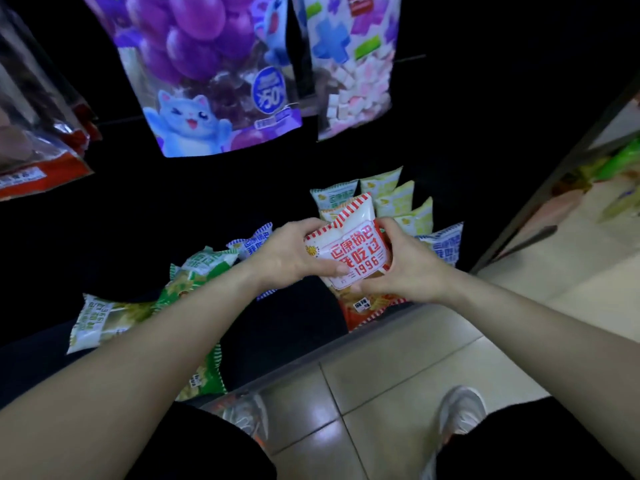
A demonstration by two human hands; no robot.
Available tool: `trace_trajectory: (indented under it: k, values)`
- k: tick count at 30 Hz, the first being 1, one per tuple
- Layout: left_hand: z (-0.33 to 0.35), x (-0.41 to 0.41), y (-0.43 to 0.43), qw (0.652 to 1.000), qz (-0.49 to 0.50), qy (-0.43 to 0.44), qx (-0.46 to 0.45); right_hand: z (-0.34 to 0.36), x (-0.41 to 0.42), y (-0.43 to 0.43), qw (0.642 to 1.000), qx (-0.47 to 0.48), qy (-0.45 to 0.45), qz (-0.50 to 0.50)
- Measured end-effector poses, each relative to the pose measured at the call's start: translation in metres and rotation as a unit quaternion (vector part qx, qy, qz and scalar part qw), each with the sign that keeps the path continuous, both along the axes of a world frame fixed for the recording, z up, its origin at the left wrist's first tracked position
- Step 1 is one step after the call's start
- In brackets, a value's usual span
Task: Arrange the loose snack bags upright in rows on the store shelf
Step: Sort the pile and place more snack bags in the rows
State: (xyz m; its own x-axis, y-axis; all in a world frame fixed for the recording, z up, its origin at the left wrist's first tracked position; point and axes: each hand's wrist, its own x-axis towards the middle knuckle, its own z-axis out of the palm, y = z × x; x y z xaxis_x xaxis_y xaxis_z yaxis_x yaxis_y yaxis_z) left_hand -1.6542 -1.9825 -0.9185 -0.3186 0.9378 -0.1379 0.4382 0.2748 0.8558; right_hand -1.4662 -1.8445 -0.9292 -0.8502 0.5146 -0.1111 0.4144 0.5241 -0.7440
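The left hand point(294, 252) and right hand point(414, 268) both grip the red bag point(349, 252) by its sides, fingers curled round it, upright over the dark shelf point(294, 327). Yellow bags point(398, 202) stand just behind it. Green bags point(201, 265) lie loose at left.

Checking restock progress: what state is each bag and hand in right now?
Red-and-white bag: held up in both hands.
Left hand: grips the bag's left side.
Right hand: grips its right side.
Yellow bags: upright in a row at the back.
Green bags: lying loose at the left.
Orange bag: at the front edge of the shelf, beneath the held bag.
Purple bag: hanging above.
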Motion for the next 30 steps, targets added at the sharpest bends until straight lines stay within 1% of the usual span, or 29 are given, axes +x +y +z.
trace_trajectory:
  k: [2,4,7,10,13,18,26,30]
  values:
    - [-0.004,0.003,0.013,0.999,0.026,0.021,0.006,0.001,0.006,0.014,1.0,0.008,-0.006,-0.007]
    - [-0.015,0.005,0.027,0.996,0.06,0.072,-0.002,-0.002,0.017,0.034,0.998,0.042,-0.036,-0.002]
    - [-0.037,0.008,0.048,0.98,0.099,0.166,-0.034,-0.014,0.039,0.067,0.99,0.073,-0.121,-0.014]
    - [-0.062,0.012,0.076,0.97,0.098,0.21,-0.069,-0.035,0.061,0.096,0.976,0.07,-0.204,-0.032]
    - [-0.093,0.02,0.105,0.965,0.087,0.221,-0.111,-0.052,0.076,0.11,0.963,0.062,-0.263,-0.017]
    - [-0.147,0.034,0.143,0.961,0.077,0.214,-0.159,-0.07,0.089,0.117,0.96,0.058,-0.273,-0.007]
    - [-0.191,0.048,0.172,0.969,0.079,0.176,-0.153,-0.078,0.091,0.12,0.956,0.032,-0.291,0.0]
    - [-0.197,0.052,0.177,0.968,0.076,0.197,-0.137,-0.078,0.092,0.123,0.956,0.034,-0.293,-0.003]
